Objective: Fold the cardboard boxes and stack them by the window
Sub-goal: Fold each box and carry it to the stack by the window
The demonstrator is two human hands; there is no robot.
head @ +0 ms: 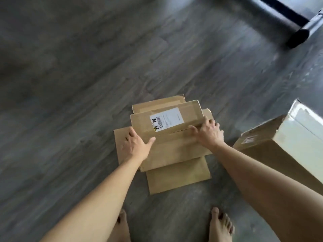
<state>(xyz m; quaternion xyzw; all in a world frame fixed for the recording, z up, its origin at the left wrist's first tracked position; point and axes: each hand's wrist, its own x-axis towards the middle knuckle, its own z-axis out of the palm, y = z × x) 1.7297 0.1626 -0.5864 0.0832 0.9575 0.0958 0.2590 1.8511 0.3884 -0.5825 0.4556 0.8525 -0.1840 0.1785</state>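
Seen from above, on a grey wood-grain floor (pixel 87 84): a flattened cardboard box (pixel 172 147) lying in the middle, just ahead of two bare feet (pixel 222 226), with its flaps spread out to the far, left and near sides. Stuck to the upper panel, a white shipping label (pixel 167 119) with a barcode, and a strip of brown tape across that panel. Left hand (pixel 135 145) laid on the left part of the box, fingers straight and reaching past the panel edge onto the left flap, thumb stretched out to the right along the taped crease; nothing curled round, only pressed flat. Right hand (pixel 208 132) set on the right end of the same crease, fingers bent over the raised edge of the labelled panel and gripping it, knuckles up. Both forearms extended down toward the box from the near edge of the view. To the right, well apart from the hands but near the flattened box, a second cardboard box (pixel 279 151), unflattened, tipped on the floor, with a pale glossy face turned upward and a small label on its near corner; partly cut off by the right edge. In the far right corner, a dark cylindrical furniture leg (pixel 297 36) with a black bar running off toward the top. Everything somewhat blurred; print on the labels not readable. No window in view.
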